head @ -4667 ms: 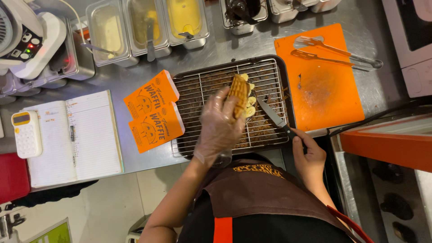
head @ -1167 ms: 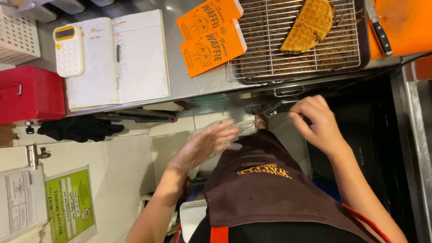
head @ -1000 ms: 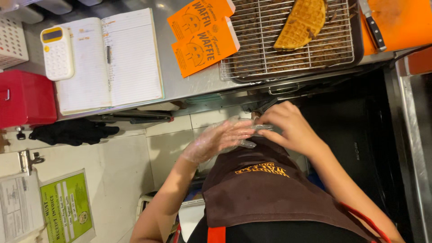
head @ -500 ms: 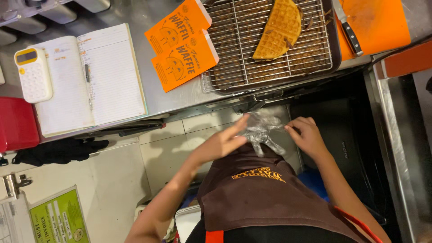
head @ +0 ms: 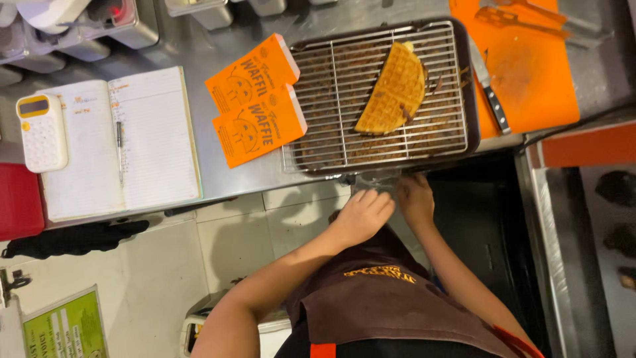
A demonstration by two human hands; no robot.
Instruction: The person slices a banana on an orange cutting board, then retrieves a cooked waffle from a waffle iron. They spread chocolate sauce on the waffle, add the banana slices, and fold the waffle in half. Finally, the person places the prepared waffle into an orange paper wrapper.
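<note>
Both my hands are low in front of my brown apron, just under the steel counter's [head: 199, 46] front edge. My left hand [head: 363, 213] is curled into a loose fist and looks bare. My right hand [head: 414, 199] is beside it, its fingertips pinching a crumpled clear plastic glove [head: 376, 180] against the counter edge. Above them on the counter is a wire rack [head: 331, 132] in a dark tray, with a folded golden waffle [head: 392, 89] lying on it. Two orange paper waffle sleeves [head: 255, 99] lie left of the rack.
A knife [head: 491, 96] and tongs [head: 530, 16] lie on an orange cutting board [head: 536, 73] at the right. An open notebook [head: 119, 142] with a pen, a white-and-yellow calculator [head: 41, 132] and a red box [head: 18, 202] sit at the left. Metal containers line the back.
My hands came off the rack and dropped below the counter edge. The right hand pulled the clear glove off the left, and both hands have now risen toward the counter front.
</note>
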